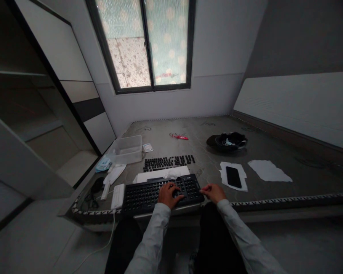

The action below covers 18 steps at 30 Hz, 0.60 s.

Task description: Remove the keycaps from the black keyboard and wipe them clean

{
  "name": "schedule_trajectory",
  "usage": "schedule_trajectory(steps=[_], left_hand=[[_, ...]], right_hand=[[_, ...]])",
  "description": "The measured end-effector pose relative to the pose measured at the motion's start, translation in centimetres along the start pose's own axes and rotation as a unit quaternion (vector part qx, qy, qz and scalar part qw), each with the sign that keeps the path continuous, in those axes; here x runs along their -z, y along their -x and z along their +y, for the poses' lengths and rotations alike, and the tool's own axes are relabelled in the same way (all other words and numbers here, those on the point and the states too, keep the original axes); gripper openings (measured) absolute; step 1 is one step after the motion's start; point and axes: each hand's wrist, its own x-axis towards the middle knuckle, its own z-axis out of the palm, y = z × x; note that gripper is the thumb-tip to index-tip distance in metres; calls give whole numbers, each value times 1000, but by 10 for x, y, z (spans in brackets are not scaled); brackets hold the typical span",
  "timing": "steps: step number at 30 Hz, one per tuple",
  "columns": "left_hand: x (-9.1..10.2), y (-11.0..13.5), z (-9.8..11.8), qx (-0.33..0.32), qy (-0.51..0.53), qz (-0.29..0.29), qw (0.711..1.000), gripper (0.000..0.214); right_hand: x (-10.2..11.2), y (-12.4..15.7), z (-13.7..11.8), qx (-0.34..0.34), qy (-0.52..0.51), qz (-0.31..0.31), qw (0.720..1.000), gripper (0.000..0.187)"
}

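Note:
A black keyboard lies near the front edge of the mattress, its near side slightly overhanging. My left hand rests on its keys right of the middle, thumb and fingers apart. At the keyboard's right end, my right hand is closed in a pinch; what the fingertips hold, if anything, is too small to make out. Behind the keyboard are a white sheet and a crumpled white tissue. Beyond them, loose black keycaps are laid out in rows.
To the left stand a clear plastic box and a white power strip with its cable. A phone lies on white paper to the right, near another paper piece. Farther back are a dark cap and a red-handled tool.

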Motion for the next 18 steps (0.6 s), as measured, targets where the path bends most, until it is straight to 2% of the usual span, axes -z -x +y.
schedule_trajectory(steps=[9,14,18], left_hand=[[0,0,1,5,3,-3,1000,33],[0,-1,2,10,5,1,1000,33],[0,-2,1,7,11,5,1000,33]], right_hand=[[1,-5,12,2,-5,19,1000,16],[8,-20,26,-34,9,100,994,32],[-2,-31,43,-65,58,104,991,15]])
